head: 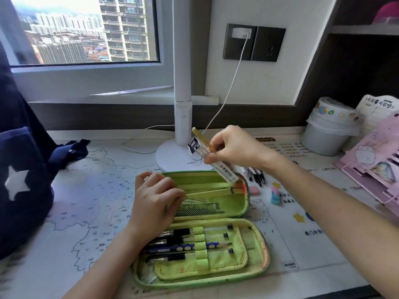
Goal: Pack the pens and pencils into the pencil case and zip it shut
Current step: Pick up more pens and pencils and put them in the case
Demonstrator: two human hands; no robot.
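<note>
We see lime-green pencil case (254, 251), green mesh pocket (196, 208) inside. We spot blue pencil (185, 248) with pale dots, black pens (170, 234) beside it. Our right hand (235, 147) grips clear tube (224, 171) and gold pen (204, 139). Right: pink eraser (254, 190), pink-and-blue eraser (276, 194), yellow stars (299, 217) on white map-print mat (86, 212). Left: navy bag (19, 169), white star (16, 184). Far: white lamp (182, 117), pink stand (371, 169) right.

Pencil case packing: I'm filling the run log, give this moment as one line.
pencil case: open, unzipped | left hand: on upper half | right hand: holds clear tube and gold pen above case | pens: on desk
</note>
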